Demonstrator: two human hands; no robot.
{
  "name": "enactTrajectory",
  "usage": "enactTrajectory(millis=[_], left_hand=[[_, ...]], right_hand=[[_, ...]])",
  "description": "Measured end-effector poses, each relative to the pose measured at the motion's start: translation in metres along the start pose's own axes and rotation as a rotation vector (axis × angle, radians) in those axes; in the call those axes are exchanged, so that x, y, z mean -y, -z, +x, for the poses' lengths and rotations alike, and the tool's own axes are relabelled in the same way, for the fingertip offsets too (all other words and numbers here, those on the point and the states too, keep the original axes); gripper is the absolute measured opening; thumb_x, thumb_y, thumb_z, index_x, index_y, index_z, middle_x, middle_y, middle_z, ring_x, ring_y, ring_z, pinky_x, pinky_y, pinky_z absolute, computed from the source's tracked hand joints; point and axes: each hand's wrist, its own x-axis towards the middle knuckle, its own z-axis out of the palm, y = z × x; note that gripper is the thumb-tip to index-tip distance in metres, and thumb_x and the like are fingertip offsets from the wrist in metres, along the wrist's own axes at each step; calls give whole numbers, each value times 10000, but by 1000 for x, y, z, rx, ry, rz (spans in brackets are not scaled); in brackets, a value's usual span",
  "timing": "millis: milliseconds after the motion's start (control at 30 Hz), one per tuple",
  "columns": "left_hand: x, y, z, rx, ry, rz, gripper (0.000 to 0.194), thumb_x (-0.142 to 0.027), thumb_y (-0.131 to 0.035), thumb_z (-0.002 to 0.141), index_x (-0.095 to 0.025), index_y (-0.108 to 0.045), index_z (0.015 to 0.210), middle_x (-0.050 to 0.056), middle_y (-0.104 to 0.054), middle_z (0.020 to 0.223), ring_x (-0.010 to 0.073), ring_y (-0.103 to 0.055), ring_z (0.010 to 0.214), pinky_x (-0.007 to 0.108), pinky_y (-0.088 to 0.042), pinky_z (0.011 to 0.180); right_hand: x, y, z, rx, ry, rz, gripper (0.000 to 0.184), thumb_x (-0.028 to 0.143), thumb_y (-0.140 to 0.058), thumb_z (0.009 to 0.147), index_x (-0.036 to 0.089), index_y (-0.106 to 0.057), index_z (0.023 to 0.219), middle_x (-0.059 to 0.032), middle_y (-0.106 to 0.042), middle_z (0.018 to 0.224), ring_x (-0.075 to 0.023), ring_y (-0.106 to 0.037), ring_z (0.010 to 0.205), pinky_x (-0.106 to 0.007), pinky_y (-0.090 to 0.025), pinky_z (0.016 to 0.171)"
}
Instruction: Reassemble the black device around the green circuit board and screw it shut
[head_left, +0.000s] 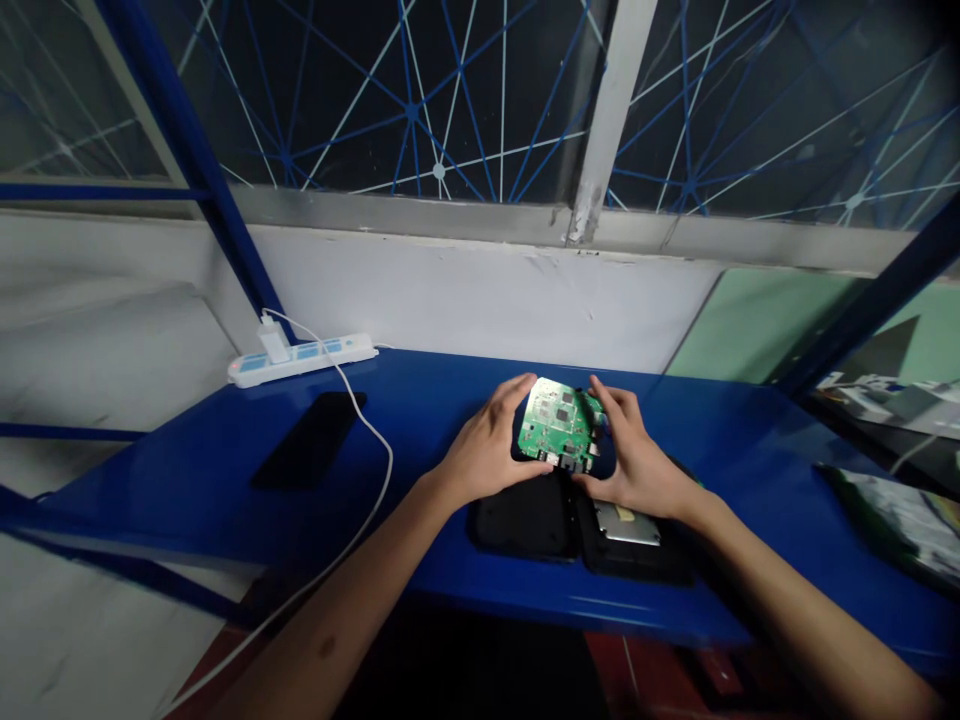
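Between my two hands a green circuit board point(555, 425) is held up, tilted so its chip side faces me. My left hand point(491, 445) grips its left edge, thumb along the bottom near the connectors. My right hand point(634, 450) has hold of the right edge, with its fingers around the corner. Below the board, a black plastic case half point(525, 520) lies on the blue table. Beside it on the right sits a second black case part point(637, 565) with a silver metal plate point(630, 525) in it, partly under my right hand.
A white power strip point(304, 360) with a plugged-in charger stands at the back left. Its white cable point(386, 450) runs across the blue table point(420, 380) toward me. A dark flat object point(311, 440) lies at left. At right is a plastic-wrapped packet point(900, 520).
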Motion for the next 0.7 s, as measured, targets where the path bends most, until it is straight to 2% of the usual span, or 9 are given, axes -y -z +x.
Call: enactTrajectory(millis=[233, 467, 700], left_hand=[[-4, 7, 1, 109, -54, -3, 1261, -300, -900, 697, -331, -20, 1600, 160, -254, 1644, 436, -304, 1490, 651, -371, 1173], [-1, 4, 0, 100, -58, 57, 1282, -339, -922, 669, -327, -40, 1599, 159, -261, 1641, 407, -320, 1487, 625, -375, 1172], [0, 2, 0, 75, -80, 92, 1224, -312, -905, 688, -302, -78, 1591, 172, -366, 1585, 404, -384, 1451, 626, -375, 1169]], right_hand=[[7, 2, 0, 12, 86, -22, 1233, 377, -779, 700, 278, 20, 1635, -179, -312, 1411, -455, -453, 1334, -631, -455, 1089], [7, 3, 0, 12, 82, -27, 1212, 373, -775, 711, 283, 7, 1633, -178, -336, 1424, -439, -454, 1336, -615, -472, 1080], [8, 3, -1, 7, 102, -54, 1213, 343, -770, 708, 277, 11, 1633, -188, -335, 1431, -445, -453, 1338, -616, -474, 1071]])
